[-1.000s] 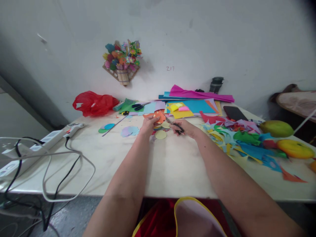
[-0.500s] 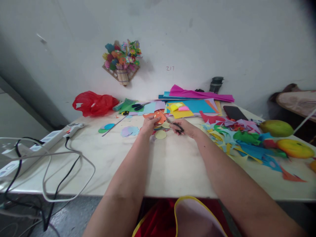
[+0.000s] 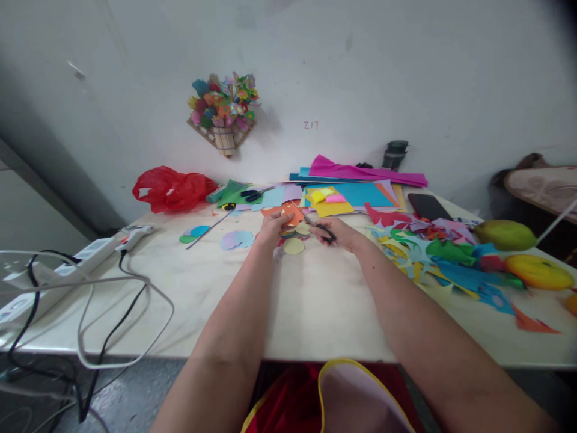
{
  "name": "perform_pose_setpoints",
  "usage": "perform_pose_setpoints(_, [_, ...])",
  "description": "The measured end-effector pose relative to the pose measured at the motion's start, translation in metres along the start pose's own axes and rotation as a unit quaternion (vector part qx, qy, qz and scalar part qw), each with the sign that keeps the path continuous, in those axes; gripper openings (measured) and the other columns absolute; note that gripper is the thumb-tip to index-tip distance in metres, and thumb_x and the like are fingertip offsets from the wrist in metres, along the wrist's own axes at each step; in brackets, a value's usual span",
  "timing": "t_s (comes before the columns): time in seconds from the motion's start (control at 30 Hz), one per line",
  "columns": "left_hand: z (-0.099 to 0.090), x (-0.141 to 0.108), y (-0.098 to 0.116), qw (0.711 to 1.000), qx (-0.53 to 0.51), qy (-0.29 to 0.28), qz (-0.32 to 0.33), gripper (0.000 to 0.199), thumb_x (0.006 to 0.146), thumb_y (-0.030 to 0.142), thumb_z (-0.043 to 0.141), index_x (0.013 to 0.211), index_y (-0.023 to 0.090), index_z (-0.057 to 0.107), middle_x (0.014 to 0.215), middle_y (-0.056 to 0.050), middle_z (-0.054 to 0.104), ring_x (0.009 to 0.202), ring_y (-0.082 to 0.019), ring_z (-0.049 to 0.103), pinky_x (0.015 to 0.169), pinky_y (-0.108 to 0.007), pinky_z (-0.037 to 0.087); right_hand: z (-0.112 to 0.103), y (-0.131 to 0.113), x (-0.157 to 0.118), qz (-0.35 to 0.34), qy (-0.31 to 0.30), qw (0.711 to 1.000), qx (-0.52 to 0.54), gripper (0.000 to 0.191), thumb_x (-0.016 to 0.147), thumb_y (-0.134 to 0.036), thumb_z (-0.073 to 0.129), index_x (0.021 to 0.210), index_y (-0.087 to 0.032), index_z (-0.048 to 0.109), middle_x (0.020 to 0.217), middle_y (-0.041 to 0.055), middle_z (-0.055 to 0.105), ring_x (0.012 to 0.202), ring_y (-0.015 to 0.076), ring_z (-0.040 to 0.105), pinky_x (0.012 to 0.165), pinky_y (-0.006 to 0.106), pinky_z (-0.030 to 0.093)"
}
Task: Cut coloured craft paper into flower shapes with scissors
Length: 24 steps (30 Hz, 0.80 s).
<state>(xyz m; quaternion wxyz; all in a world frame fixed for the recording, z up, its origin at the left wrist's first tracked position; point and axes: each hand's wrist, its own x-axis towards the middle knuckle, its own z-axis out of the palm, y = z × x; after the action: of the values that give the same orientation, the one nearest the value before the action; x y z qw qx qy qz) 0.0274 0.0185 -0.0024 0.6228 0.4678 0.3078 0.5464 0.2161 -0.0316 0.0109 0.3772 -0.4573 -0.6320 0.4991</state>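
Pinched in my left hand is a piece of orange paper, held just above the table. My right hand grips black-handled scissors, whose blades point up and left at the orange paper's right edge. Below the paper lie several cut paper discs, with a pale yellow disc nearest me. Left of my left hand sit lilac and light blue discs, and farther left green and blue discs. The fingertips of my left hand are partly hidden by the paper.
Coloured sheets and a second pair of scissors lie at the back. Paper scraps, a phone and mangoes fill the right side. A red plastic bag and a power strip with cables are on the left.
Almost nothing differs. Both hands, the orange paper and the scissors stay in nearly the same place.
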Motion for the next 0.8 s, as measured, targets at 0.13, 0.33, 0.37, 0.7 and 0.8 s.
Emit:
perform_pose_setpoints(0.13, [-0.0003,0.0007,0.0002,1.0,-0.003,0.001,0.002,0.037,0.049,0.031,0.086,0.071,0.011,0.064,0.071,-0.007,0.069,0.067,-0.018,0.067,0.077,-0.037,0.057,0.0009,-0.0007,0.0005,-0.004,0.001,1.0,0.004,0.03,0.07,-0.037,0.072,0.065,-0.017,0.05,0.048,-0.0037,0.05,0.039,0.0065,0.04,0.038,0.02,0.029])
perform_pose_setpoints(0.33, [-0.0019,0.0018,0.0013,1.0,0.0,-0.004,-0.002,0.034,0.052,0.029,0.085,0.073,0.011,0.065,0.072,-0.008,0.07,0.067,-0.018,0.068,0.078,-0.038,0.057,0.0004,-0.0018,-0.0002,-0.006,-0.009,1.0,0.009,0.029,0.071,-0.037,0.071,0.064,-0.017,0.05,0.048,-0.0039,0.048,0.04,0.0068,0.038,0.038,0.021,0.029])
perform_pose_setpoints(0.37, [-0.0021,0.0017,0.0015,1.0,0.0,-0.005,-0.002,0.033,0.053,0.028,0.085,0.073,0.011,0.065,0.072,-0.008,0.07,0.068,-0.019,0.068,0.079,-0.039,0.057,0.0003,-0.0021,-0.0005,-0.009,-0.011,1.0,0.01,0.03,0.071,-0.037,0.071,0.063,-0.018,0.049,0.048,-0.0038,0.047,0.04,0.0068,0.038,0.038,0.021,0.029])
perform_pose_setpoints(0.7, [-0.0069,0.0038,0.0,1.0,-0.005,-0.019,0.009,0.027,0.057,0.025,0.082,0.072,0.01,0.067,0.074,-0.01,0.07,0.068,-0.02,0.069,0.08,-0.041,0.057,-0.0001,-0.0036,-0.002,-0.022,-0.022,0.999,0.013,0.027,0.072,-0.036,0.068,0.061,-0.018,0.05,0.047,-0.0032,0.046,0.041,0.0072,0.037,0.039,0.022,0.027])
perform_pose_setpoints(0.8, [-0.0098,0.0057,-0.0014,1.0,-0.001,-0.024,0.014,0.027,0.057,0.026,0.082,0.073,0.01,0.067,0.074,-0.01,0.07,0.07,-0.021,0.069,0.08,-0.041,0.057,-0.0009,-0.003,-0.0014,-0.02,-0.025,0.999,0.021,0.025,0.073,-0.037,0.066,0.064,-0.017,0.054,0.047,-0.003,0.045,0.041,0.0077,0.037,0.039,0.022,0.027])
